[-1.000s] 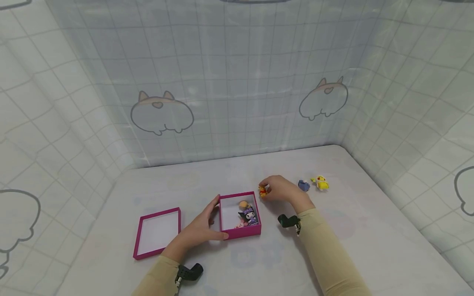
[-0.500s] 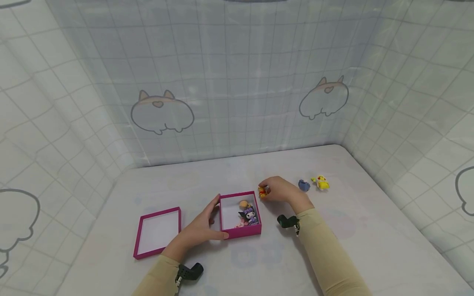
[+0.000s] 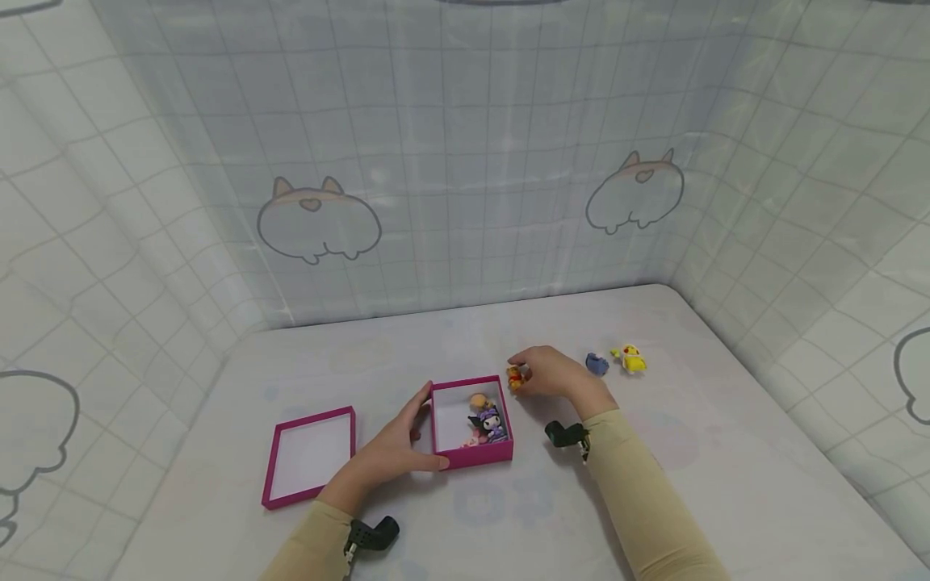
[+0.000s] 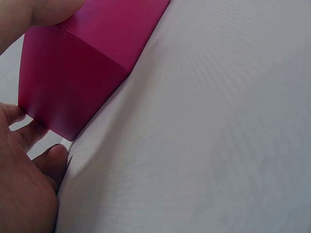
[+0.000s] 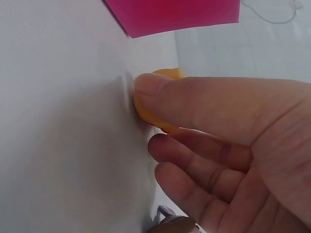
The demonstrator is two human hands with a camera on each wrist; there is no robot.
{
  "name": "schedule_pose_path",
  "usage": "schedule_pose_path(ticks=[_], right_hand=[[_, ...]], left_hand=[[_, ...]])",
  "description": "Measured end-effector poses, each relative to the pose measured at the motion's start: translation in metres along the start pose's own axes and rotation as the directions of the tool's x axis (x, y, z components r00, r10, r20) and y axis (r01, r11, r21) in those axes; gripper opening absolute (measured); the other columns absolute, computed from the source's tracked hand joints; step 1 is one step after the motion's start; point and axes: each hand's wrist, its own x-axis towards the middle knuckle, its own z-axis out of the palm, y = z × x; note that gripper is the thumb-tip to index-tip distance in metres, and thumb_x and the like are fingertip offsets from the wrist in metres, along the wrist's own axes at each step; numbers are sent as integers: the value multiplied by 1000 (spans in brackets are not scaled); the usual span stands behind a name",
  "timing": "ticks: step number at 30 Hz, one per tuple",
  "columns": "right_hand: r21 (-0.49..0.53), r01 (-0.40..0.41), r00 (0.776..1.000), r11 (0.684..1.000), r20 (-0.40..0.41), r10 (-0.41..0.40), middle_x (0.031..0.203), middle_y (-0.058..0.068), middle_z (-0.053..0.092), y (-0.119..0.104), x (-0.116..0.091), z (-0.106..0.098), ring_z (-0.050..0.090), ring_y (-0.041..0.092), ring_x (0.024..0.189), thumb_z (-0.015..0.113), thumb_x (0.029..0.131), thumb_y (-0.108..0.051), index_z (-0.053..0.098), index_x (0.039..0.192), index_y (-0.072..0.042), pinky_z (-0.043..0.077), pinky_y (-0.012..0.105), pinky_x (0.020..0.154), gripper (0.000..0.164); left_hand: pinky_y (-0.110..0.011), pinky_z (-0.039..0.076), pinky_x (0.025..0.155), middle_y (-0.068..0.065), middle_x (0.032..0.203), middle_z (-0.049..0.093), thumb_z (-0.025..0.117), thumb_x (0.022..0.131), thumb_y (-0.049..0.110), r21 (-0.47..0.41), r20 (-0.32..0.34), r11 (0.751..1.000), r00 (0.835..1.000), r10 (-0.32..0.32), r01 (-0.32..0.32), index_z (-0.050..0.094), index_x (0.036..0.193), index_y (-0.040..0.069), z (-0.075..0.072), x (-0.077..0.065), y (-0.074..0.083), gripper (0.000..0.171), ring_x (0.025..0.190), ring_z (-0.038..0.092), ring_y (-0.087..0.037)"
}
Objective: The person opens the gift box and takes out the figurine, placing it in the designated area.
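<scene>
My left hand holds a magenta box from its left side, thumb at the front corner and fingers at the back one. In the left wrist view, the magenta wall stands on the cloth between thumb and fingers. Inside the box lie a purple figurine with black ears, a tan rounded piece and a pink one. Just right of the box, my right hand pinches a small yellow bear figurine in red. The thumb hides much of this bear in the right wrist view.
A shallow magenta-rimmed lid lies inside up, left of my left hand. Right of my right hand are a blue figurine and a yellow figurine. A patterned curtain rises behind the table and at both sides.
</scene>
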Motion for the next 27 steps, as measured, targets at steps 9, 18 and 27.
schedule_pose_path(ticks=[9, 18, 27], right_hand=[[-13, -23, 1000, 1000, -4, 23, 127, 6, 60, -7, -12, -14, 58, 20, 104, 80, 85, -26, 56, 142, -16, 54, 40, 89, 63], [-17, 44, 997, 999, -58, -45, 133, 6, 58, -23, -27, -38, 60, 25, 110, 79, 86, -22, 53, 144, -17, 57, 29, 74, 64], [-38, 158, 984, 987, -76, -161, 135, 1, 58, -35, -35, -45, 60, 18, 111, 78, 88, -26, 55, 143, -17, 56, 28, 80, 60]], left_hand=[[-46, 35, 111, 3, 163, 17, 90, 65, 45, -1, 3, 1000, 1000, 1, -1, 7, 160, 27, 0, 0, -1, 127, 147, 22, -21], [-45, 35, 111, 3, 163, 17, 90, 66, 45, 1, 3, 1000, 1000, -2, 2, 7, 160, 30, -1, 0, 0, 126, 147, 22, -21], [-46, 34, 111, 0, 163, 17, 90, 67, 42, -6, 5, 1000, 1000, 6, -6, 7, 160, 26, -1, 1, 0, 126, 148, 21, -23]])
